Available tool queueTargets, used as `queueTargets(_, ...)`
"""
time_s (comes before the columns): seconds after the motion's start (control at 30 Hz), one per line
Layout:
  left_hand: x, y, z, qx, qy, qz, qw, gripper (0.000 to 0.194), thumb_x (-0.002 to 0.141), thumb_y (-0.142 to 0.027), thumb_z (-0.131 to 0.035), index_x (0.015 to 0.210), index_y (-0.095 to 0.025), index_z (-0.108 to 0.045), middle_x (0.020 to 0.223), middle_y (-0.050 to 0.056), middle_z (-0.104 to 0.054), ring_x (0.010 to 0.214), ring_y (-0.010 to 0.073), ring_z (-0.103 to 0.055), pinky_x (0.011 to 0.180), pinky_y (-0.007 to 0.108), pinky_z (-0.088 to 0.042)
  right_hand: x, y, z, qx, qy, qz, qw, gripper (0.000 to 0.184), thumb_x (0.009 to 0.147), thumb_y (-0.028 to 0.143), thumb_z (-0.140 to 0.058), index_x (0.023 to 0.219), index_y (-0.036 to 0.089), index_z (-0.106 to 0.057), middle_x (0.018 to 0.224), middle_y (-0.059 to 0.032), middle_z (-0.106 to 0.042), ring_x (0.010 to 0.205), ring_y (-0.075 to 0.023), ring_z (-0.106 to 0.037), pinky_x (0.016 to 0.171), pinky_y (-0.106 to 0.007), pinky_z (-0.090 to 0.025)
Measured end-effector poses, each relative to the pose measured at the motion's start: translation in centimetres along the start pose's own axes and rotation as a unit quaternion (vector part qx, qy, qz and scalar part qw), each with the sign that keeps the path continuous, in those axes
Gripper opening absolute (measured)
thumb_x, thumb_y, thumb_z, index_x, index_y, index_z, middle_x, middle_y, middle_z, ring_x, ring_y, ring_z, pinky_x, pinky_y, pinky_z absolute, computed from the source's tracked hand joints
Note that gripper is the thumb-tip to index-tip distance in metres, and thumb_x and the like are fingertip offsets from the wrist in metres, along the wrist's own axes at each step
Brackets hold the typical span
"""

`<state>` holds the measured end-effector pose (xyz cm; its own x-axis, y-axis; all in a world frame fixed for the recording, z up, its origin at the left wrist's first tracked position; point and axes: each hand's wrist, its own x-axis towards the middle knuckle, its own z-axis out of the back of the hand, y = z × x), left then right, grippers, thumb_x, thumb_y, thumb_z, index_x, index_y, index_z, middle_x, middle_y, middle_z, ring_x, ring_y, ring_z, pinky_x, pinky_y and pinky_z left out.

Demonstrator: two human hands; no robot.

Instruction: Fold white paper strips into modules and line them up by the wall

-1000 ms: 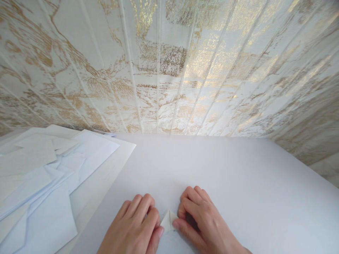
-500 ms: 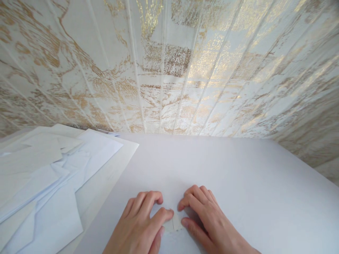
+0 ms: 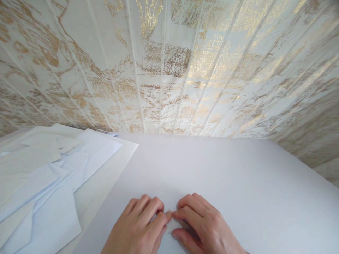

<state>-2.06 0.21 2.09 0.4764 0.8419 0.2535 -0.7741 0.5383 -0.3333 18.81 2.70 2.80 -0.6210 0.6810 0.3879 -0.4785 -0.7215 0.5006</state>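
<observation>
My left hand (image 3: 140, 229) and my right hand (image 3: 203, 225) lie close together at the bottom middle of the head view, on a large white sheet (image 3: 225, 176). Their fingers are curled and their fingertips meet. Between them a small folded piece of white paper (image 3: 169, 225) is pressed flat against the sheet. Most of that paper is hidden under the fingers; only a sliver shows between my left index finger and right thumb.
A loose heap of white paper sheets (image 3: 45, 176) lies at the left on a pale board (image 3: 106, 176). A white and gold patterned wall (image 3: 169, 70) rises right behind the far edge of the surface.
The folded paper's raised corner has been pushed down flat. My two hands have drawn together until their fingertips touch, covering nearly all of the paper.
</observation>
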Motion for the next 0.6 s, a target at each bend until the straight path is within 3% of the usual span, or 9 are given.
queueTargets(0.13, -0.01, 0.53, -0.03, 0.019, -0.008, -0.035, 0.999, 0.033, 0.082, -0.02, -0.068, 0.112, -0.031, -0.06, 0.098, -0.005, -0.065, 0.086, 0.0191, -0.058, 0.073, 0.032, -0.044, 0.22, 0.3, -0.04, -0.058, -0.011, 0.035, 0.998, 0.028, 0.102, 0.028, -0.046, 0.083, 0.016, -0.062, 0.077, -0.0054, -0.062, 0.066, -0.0171, -0.054, 0.06, -0.027, -0.045)
queueTargets(0.3, 0.18, 0.72, 0.12, 0.021, -0.004, -0.035, 0.999, 0.019, 0.088, -0.018, -0.058, 0.102, -0.029, -0.063, 0.092, -0.005, -0.066, 0.081, 0.0178, -0.059, 0.072, 0.031, -0.046, 0.48, 0.56, -0.1, -0.141, -0.021, 0.076, 0.987, 0.032, 0.103, 0.019, -0.04, 0.078, 0.016, -0.06, 0.07, -0.0027, -0.059, 0.06, -0.0147, -0.052, 0.054, -0.024, -0.042)
queueTargets(0.4, 0.29, 0.52, 0.19, 0.025, 0.005, -0.039, 0.999, 0.023, 0.082, -0.018, -0.065, 0.103, -0.029, -0.063, 0.093, -0.004, -0.066, 0.081, 0.0186, -0.059, 0.07, 0.031, -0.048, 0.56, 0.64, -0.1, -0.148, -0.013, 0.079, 0.986, 0.033, 0.103, 0.022, -0.04, 0.078, 0.016, -0.061, 0.07, -0.003, -0.059, 0.06, -0.0152, -0.052, 0.054, -0.025, -0.043)
queueTargets(0.53, 0.32, 0.3, 0.23, 0.045, 0.011, -0.049, 0.998, 0.025, 0.086, -0.009, -0.055, 0.103, -0.026, -0.063, 0.091, -0.003, -0.066, 0.08, 0.0188, -0.061, 0.069, 0.031, -0.049, 0.57, 0.61, -0.07, -0.15, -0.01, 0.077, 0.986, 0.034, 0.103, 0.018, -0.039, 0.077, 0.016, -0.061, 0.07, -0.0029, -0.06, 0.06, -0.015, -0.052, 0.053, -0.025, -0.043)
queueTargets(0.6, 0.25, 0.28, 0.19, 0.048, 0.011, -0.055, 0.997, 0.021, 0.087, -0.012, -0.056, 0.103, -0.025, -0.062, 0.092, -0.002, -0.065, 0.08, 0.0195, -0.061, 0.068, 0.032, -0.051, 0.58, 0.56, -0.06, -0.148, -0.008, 0.078, 0.986, 0.035, 0.103, 0.018, -0.038, 0.077, 0.016, -0.061, 0.07, -0.0029, -0.059, 0.06, -0.0148, -0.052, 0.053, -0.025, -0.043)
